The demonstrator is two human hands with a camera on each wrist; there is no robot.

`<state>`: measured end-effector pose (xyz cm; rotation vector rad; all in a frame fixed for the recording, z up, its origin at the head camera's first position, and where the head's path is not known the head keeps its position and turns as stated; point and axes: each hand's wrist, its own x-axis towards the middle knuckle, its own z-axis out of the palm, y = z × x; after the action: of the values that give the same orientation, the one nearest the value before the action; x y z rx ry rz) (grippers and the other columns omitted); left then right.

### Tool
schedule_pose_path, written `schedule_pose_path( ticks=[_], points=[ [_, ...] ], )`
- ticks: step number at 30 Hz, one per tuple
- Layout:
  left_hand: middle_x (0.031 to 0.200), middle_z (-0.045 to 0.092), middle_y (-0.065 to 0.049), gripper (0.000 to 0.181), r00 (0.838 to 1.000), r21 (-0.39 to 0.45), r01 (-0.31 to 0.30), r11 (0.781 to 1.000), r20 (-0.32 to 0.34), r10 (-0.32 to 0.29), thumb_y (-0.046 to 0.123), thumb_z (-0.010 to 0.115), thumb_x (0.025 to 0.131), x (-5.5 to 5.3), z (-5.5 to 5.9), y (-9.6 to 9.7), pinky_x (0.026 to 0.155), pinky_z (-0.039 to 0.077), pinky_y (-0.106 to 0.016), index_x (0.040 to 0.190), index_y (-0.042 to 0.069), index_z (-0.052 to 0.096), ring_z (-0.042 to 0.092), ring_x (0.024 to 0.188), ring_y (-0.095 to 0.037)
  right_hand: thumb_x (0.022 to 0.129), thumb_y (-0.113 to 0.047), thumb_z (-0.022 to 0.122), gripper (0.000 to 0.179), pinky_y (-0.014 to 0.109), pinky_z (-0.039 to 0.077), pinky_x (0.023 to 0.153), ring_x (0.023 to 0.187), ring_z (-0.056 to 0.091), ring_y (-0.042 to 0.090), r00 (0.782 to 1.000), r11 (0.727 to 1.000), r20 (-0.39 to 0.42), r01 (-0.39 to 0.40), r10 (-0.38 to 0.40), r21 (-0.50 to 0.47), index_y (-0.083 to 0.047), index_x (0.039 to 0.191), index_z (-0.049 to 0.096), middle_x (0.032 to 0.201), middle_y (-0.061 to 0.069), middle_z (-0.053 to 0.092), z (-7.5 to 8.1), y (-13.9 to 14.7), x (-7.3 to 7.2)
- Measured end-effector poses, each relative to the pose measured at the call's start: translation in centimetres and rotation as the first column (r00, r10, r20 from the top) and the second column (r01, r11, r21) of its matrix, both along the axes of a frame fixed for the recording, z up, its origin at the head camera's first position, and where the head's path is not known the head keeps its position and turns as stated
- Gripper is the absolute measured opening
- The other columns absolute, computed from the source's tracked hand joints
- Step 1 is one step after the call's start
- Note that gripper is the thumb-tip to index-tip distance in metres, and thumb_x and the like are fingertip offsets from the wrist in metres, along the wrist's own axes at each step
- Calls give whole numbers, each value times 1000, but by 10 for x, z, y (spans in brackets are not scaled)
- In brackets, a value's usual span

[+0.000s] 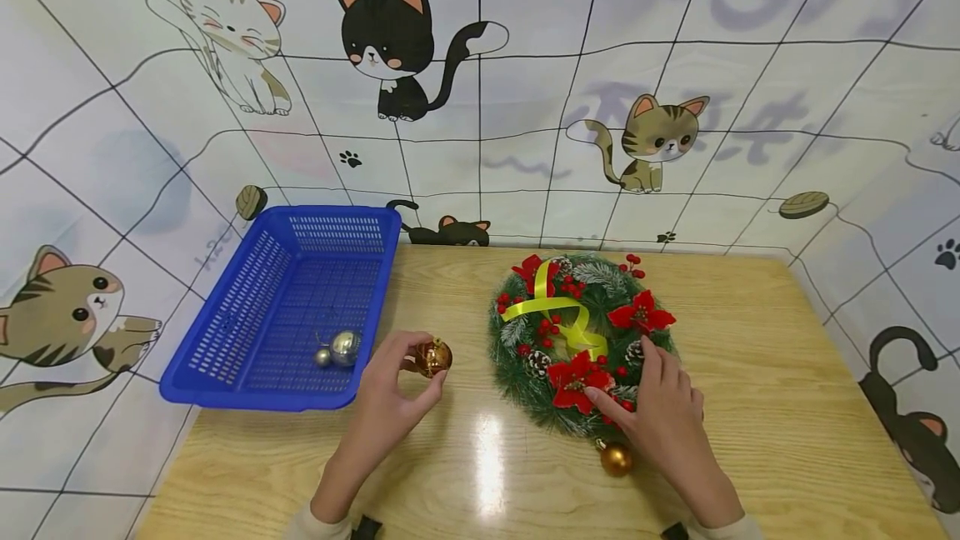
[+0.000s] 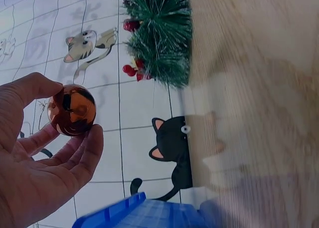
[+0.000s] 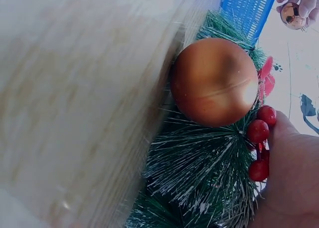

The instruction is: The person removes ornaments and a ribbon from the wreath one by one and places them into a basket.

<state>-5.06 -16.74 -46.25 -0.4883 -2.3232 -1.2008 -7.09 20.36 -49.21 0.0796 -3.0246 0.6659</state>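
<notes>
My left hand (image 1: pixel 390 394) pinches a shiny copper bauble (image 1: pixel 434 357) between thumb and fingers, above the table just right of the basket. In the left wrist view the bauble (image 2: pixel 72 110) shows its glossy round side. My right hand (image 1: pixel 663 407) rests on the lower right of a green wreath (image 1: pixel 517 365) with red poinsettias, berries and pinecones; its thumb lies by the bottom red flower (image 1: pixel 576 382) and its fingers spread over the right side. A matte gold bauble (image 1: pixel 616 458) sits at the wreath's lower edge, near the right wrist. Yellow ribbon (image 1: pixel 558 304) loops across the wreath's middle.
A blue plastic basket (image 1: pixel 225 348) stands on the left of the wooden table (image 1: pixel 787 373). Inside lie a silver bauble (image 1: pixel 346 348) and a smaller one (image 1: pixel 322 357). A cat-printed cloth (image 1: pixel 525 90) rises behind the table and along both sides.
</notes>
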Motion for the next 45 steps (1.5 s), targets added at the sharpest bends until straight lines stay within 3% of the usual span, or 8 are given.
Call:
schedule_pose_path(
  ticks=[14,22,32,45],
  points=[
    [118,67,-4,50,995,-25,-102,994,1,102,-6,88,85,11,5,-32,83,60,-28,130,3,67,68,99,-18,94,-70,74,115,82,36,100,133,43,66,1000,1000,-13,-9,9,1,8,164,26,152,41,39,0,1,2],
    [115,67,-5,50,994,-19,-109,994,-6,109,-7,87,84,14,8,-39,80,62,-30,130,2,68,69,97,-19,95,-70,74,115,82,35,100,133,42,66,1000,1000,-10,-7,7,-7,8,164,26,153,41,39,-1,1,2],
    [118,67,-8,48,989,-17,-146,989,21,147,-4,86,87,15,11,-51,83,58,-24,130,1,67,67,101,-18,94,-69,75,114,79,38,95,132,44,64,999,1000,-35,-9,9,-8,7,164,27,150,40,40,-3,2,2],
    [119,67,-12,48,984,5,-176,984,-2,176,-8,85,86,15,16,-64,85,55,-16,130,-2,67,66,104,-19,94,-69,76,114,79,39,95,131,44,64,999,1000,-32,7,-7,-5,8,163,28,149,40,41,-2,0,3]
  ],
)
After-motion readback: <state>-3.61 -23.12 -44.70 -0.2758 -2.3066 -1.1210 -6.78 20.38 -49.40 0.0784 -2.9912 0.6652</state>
